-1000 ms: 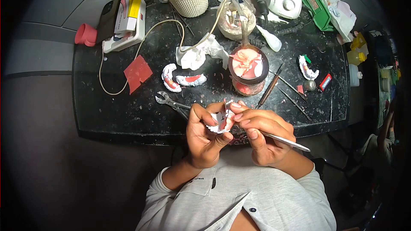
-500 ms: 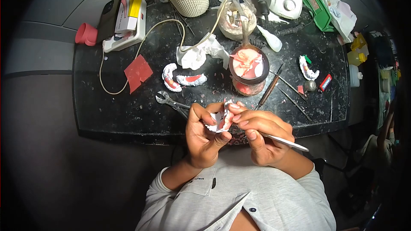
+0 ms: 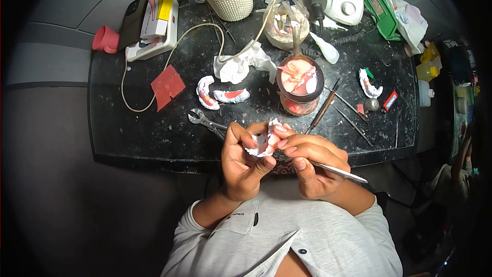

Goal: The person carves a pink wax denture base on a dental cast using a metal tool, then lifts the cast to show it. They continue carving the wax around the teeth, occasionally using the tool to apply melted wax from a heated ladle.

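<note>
My left hand [image 3: 240, 168] is closed around a small white plaster dental cast [image 3: 263, 143] with pink wax along its ridge, tilted between thumb and fingers. In my right hand [image 3: 322, 160] a metal spatula [image 3: 344, 174] lies under the fingers, its pale flat end pointing out to the right. The right fingertips touch the cast's right edge; the spatula's other end is hidden. Just beyond my hands stands a dark pan [image 3: 281, 83] of pink and white wax. Left of it lie two more white casts, one curved [image 3: 206, 92] and one shorter [image 3: 231, 96], both with pink wax.
An adjustable metal tool [image 3: 201, 119] lies by my left hand, a brown-handled wax knife [image 3: 325, 106] beyond my right. A pink wax sheet [image 3: 168, 87], crumpled tissue [image 3: 238, 66], cable, another cast [image 3: 369, 84] and a red lighter [image 3: 390, 100] lie around. A woven basket [image 3: 233, 6] stands behind.
The bench appears shifted slightly right in view. Both hands keep nearly the same pose and hold on the cast and spatula.
</note>
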Motion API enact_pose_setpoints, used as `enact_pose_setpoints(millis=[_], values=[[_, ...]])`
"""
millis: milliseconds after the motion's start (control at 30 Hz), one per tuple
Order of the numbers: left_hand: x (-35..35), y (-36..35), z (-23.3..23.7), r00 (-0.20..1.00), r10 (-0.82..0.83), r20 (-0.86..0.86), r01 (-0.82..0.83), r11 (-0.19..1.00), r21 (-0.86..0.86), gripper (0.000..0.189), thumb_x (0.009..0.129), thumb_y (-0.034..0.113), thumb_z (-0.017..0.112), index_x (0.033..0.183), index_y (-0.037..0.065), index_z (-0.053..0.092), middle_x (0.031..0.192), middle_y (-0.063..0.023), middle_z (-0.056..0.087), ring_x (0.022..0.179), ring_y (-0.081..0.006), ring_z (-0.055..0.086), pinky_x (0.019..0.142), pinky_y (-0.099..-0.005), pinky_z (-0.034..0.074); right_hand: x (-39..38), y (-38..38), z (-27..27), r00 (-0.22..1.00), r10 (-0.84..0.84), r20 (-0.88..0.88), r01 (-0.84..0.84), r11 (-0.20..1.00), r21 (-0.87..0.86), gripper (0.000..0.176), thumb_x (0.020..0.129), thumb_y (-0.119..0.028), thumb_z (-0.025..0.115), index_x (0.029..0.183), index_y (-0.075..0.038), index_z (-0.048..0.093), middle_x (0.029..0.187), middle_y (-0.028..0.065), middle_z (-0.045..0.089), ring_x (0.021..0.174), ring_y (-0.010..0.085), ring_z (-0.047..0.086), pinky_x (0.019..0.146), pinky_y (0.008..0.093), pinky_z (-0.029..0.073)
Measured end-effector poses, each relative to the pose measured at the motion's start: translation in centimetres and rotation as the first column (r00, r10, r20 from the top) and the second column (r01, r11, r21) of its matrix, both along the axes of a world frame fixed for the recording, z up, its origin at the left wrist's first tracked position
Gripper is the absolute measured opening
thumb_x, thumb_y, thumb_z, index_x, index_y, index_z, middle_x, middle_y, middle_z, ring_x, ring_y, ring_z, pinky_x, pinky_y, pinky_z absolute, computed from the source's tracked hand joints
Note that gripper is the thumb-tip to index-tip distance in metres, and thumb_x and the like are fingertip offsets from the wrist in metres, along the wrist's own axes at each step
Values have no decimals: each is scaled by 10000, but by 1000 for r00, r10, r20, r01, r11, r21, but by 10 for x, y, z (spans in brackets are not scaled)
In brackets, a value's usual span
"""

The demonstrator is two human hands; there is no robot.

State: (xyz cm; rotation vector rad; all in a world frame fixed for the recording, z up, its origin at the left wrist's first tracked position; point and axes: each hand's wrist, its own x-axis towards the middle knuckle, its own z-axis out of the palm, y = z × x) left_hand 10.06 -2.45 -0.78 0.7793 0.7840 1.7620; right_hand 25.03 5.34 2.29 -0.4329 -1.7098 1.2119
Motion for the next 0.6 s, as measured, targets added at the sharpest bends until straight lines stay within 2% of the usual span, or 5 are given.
enact_pose_setpoints(millis=[233,433,500,567,600], values=[[-2,-1,-3,1000,-5,-15,5,1000,0,417,983,169,732,1086,64,342,1283,-287,581,1259,-283,592,1093,-425,461,-1,2,-2,1000,3,-8,-3,1000,11,128,962,31,649,1044,109,710,1010,239,738,980,335,749,928,429,595],[-3,7,5,1000,23,-1,-23,1000,-9,361,1052,263,618,1194,45,368,1359,-304,564,1204,-321,643,1037,-443,519,8,9,-9,995,-49,-83,46,998,-40,162,1002,-27,627,1088,97,686,1046,241,737,1015,325,743,950,432,587],[-5,11,6,998,47,50,-47,999,-8,348,1063,291,590,1218,47,397,1366,-311,564,1180,-344,660,1007,-456,540,10,13,-11,995,-37,-94,34,999,-36,220,1028,-124,647,1108,82,644,1060,254,736,1043,346,739,984,465,571],[-6,11,6,994,91,53,-89,995,-36,335,1064,297,588,1205,44,419,1325,-306,584,1160,-342,671,978,-455,554,7,16,-13,952,-16,-306,-8,997,-80,291,1039,-228,653,1079,55,598,1070,265,732,1072,379,730,1016,524,548],[-11,9,3,996,26,90,-25,1000,-16,341,1063,300,589,1210,42,421,1310,-303,589,1137,-333,677,966,-446,558,13,15,-12,966,-9,-259,-20,994,-108,344,1038,-305,640,1048,23,534,1000,272,736,1049,401,736,1026,572,532]])
